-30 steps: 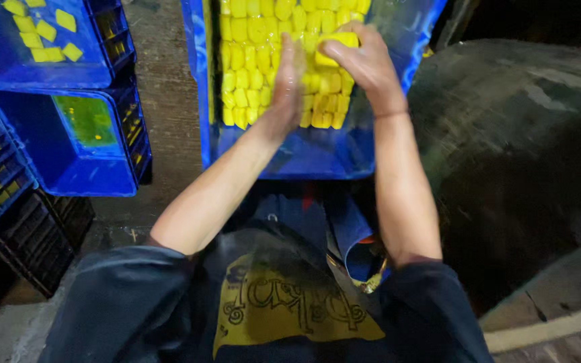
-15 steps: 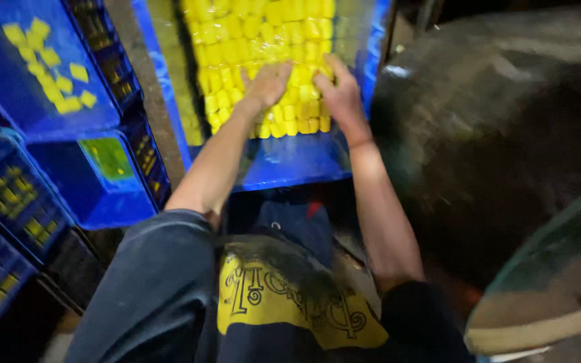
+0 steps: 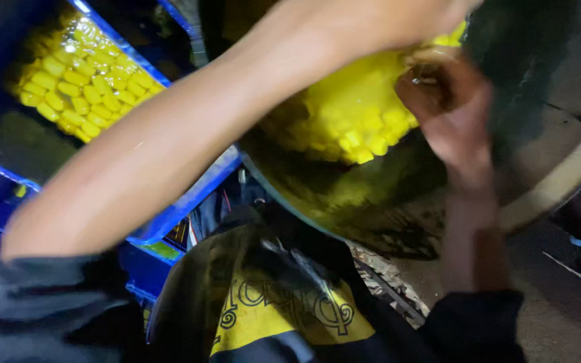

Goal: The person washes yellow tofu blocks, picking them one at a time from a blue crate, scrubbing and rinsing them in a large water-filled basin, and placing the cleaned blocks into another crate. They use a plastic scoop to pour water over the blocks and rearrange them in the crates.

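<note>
Item: your right hand, blurred, grip impossible to tell, at the yellow pieces heaped far-centre; left hand out of view beyond forearm; blue crate left.

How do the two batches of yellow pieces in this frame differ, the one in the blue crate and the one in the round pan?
The pieces in the blue crate lie in neat rows, sharp and glossy; the pieces in the round pan form a loose, blurred heap. The crate batch lies untouched at upper left. The pan batch has the right hand at its edge, and the left forearm crosses in front of it. Both batches are the same bright yellow, small and blocky.
</note>
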